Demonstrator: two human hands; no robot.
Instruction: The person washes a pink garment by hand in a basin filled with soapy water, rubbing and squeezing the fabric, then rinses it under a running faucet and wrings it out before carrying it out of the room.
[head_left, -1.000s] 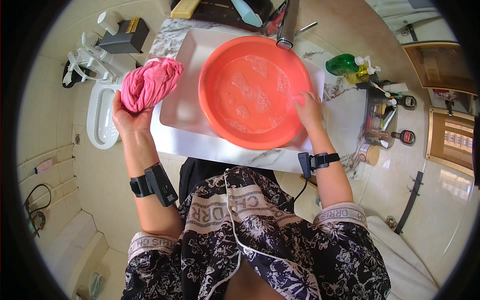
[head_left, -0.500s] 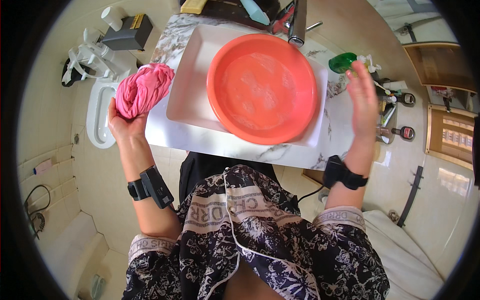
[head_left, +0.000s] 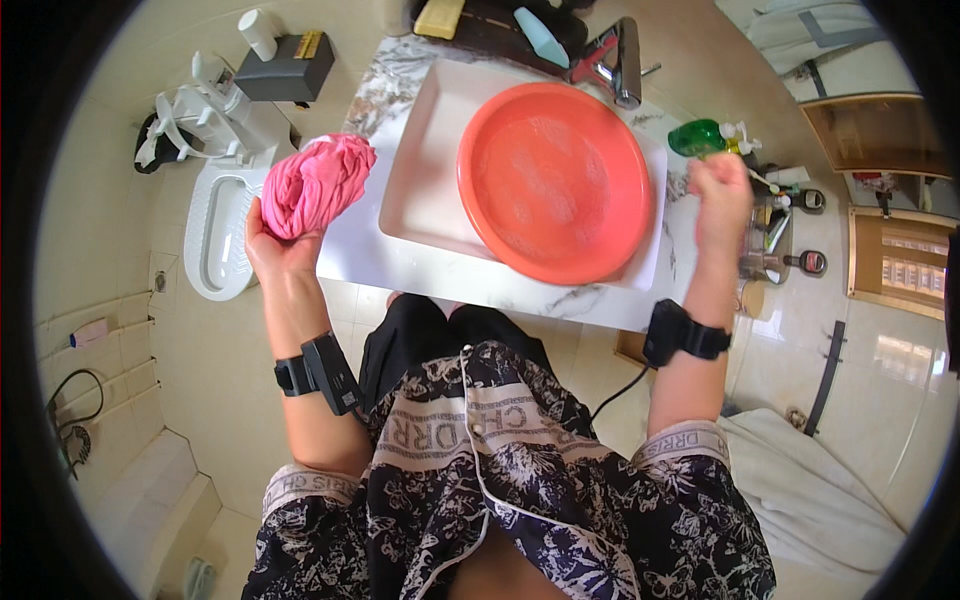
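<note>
My left hand (head_left: pixel 275 245) holds a bunched pink cloth (head_left: pixel 318 184) up beside the left edge of the counter. A round orange basin (head_left: pixel 556 180) with wet, soapy film inside sits in the white square sink (head_left: pixel 430 150). My right hand (head_left: pixel 720 195) is raised at the right of the basin, apart from it, with its fingers curled in and nothing visible in it. It hangs just below a green spray bottle (head_left: pixel 702 137) on the counter. Both wrists wear black bands.
A chrome tap (head_left: pixel 622 62) stands behind the basin. A squat toilet (head_left: pixel 218 230) lies in the floor at left, with a white cistern and a dark box behind it. A rack with small items hangs at right. White fabric lies at lower right.
My right hand has let go of the basin's right rim and lifted away to the right. The left hand with the pink cloth has stayed about where it was.
</note>
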